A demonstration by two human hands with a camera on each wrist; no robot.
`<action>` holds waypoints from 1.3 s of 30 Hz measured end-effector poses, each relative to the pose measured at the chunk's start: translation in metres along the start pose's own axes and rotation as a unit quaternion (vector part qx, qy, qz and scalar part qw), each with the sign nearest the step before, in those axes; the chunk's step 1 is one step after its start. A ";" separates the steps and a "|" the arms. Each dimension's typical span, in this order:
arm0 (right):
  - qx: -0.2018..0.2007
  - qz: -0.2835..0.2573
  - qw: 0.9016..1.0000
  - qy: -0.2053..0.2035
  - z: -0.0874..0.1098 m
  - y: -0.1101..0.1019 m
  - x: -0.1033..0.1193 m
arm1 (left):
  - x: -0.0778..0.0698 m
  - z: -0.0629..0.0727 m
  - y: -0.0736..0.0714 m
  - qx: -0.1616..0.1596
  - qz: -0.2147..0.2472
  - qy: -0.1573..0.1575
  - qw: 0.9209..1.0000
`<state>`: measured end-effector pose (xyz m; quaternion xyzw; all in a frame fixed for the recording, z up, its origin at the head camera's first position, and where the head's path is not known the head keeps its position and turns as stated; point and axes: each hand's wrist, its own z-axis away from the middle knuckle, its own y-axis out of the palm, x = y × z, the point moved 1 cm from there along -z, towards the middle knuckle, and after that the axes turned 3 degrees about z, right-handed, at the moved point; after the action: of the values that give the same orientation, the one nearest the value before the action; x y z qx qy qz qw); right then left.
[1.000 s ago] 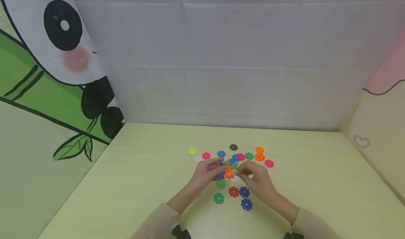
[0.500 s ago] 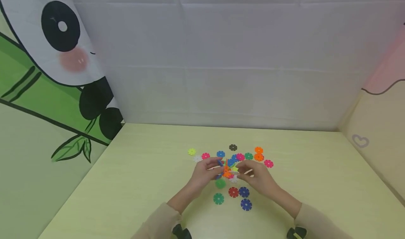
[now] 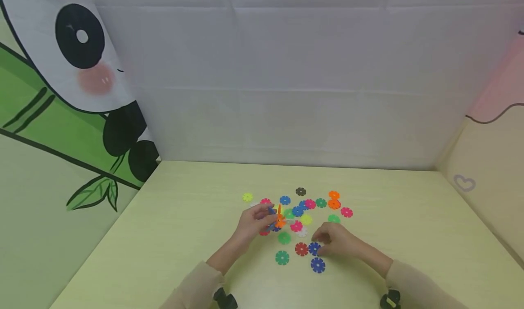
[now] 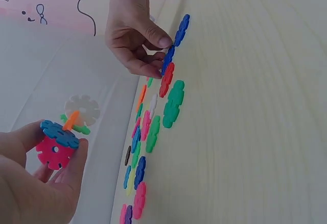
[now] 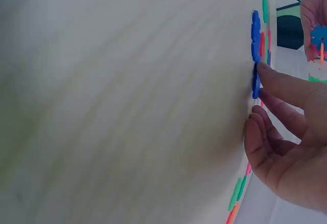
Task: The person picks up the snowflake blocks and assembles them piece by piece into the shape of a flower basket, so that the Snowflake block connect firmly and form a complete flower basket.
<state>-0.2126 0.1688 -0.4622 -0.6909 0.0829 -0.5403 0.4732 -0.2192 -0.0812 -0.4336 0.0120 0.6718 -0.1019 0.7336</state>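
My left hand [image 3: 251, 225] grips a cluster of slotted plastic snowflake discs raised over the table. In the left wrist view the cluster shows a blue disc [image 4: 60, 133], a pink disc [image 4: 55, 155], an orange disc [image 4: 71, 121] seen edge-on, a green one [image 4: 82, 128] and a whitish one [image 4: 84, 110]. Lower on the right, my right hand [image 3: 337, 240] pinches the edge of a dark blue snowflake disc [image 3: 313, 248] between thumb and finger, low at the tabletop. Another dark blue disc [image 3: 317, 265] lies just in front of it, and a red disc [image 3: 301, 249] beside it.
Loose discs lie scattered on the pale table [image 3: 184, 236], among them a green disc [image 3: 282, 257], a black disc [image 3: 300, 191], overlapping orange discs [image 3: 334, 204] and a pink disc [image 3: 346, 212]. A white cloth wall [image 3: 286, 118] stands behind, with printed panels at both sides.
My right hand has left the cluster and come down toward me to the dark blue disc. My left hand has shifted left with the cluster, uncovering several discs in the middle.
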 end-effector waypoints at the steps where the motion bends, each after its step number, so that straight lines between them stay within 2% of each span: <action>1: 0.005 0.001 1.000 -0.002 0.000 0.000 0.000 | 0.000 0.000 0.000 -0.001 -0.003 0.000 1.000; 4: 0.013 0.008 1.000 -0.007 -0.001 0.001 0.002 | -0.001 0.001 0.002 -0.002 0.001 -0.005 1.000; 9: -0.003 0.030 0.999 -0.014 0.000 -0.001 0.008 | -0.004 0.002 0.009 0.007 0.027 -0.005 1.000; 12: -0.039 0.035 0.998 -0.020 0.001 -0.002 0.014 | -0.006 0.002 0.016 0.007 0.049 0.001 0.999; 14: -0.093 0.021 0.995 -0.031 0.003 -0.002 0.021 | -0.008 0.001 0.021 -0.001 0.065 0.004 0.998; 16: -0.165 0.004 0.985 -0.054 0.004 -0.002 0.030 | -0.009 -0.001 0.026 -0.011 0.074 0.009 0.997; 19: -0.270 -0.012 0.958 -0.099 0.003 -0.003 0.041 | -0.012 -0.003 0.033 -0.025 0.088 0.013 0.996; 22: -0.328 -0.010 0.936 -0.131 0.000 -0.003 0.048 | -0.014 -0.003 0.039 -0.030 0.107 0.017 0.994; 27: -0.372 0.003 0.916 -0.149 -0.005 -0.001 0.050 | -0.017 -0.002 0.044 -0.042 0.133 0.013 0.990; 31: -0.396 0.020 0.905 -0.155 -0.007 0.001 0.052 | -0.019 0.000 0.046 -0.059 0.147 0.006 0.987; 35: -0.401 0.025 0.902 -0.159 -0.008 0.001 0.053 | -0.018 0.000 0.046 -0.075 0.156 -0.001 0.985; 39: -0.396 0.023 0.905 -0.153 -0.009 0.001 0.054 | -0.017 0.001 0.045 -0.081 0.161 -0.001 0.984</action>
<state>-0.1975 0.1294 -0.4270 -0.8936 0.2325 -0.3392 0.1798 -0.2125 -0.0350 -0.4223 0.0601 0.6661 0.0721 0.7400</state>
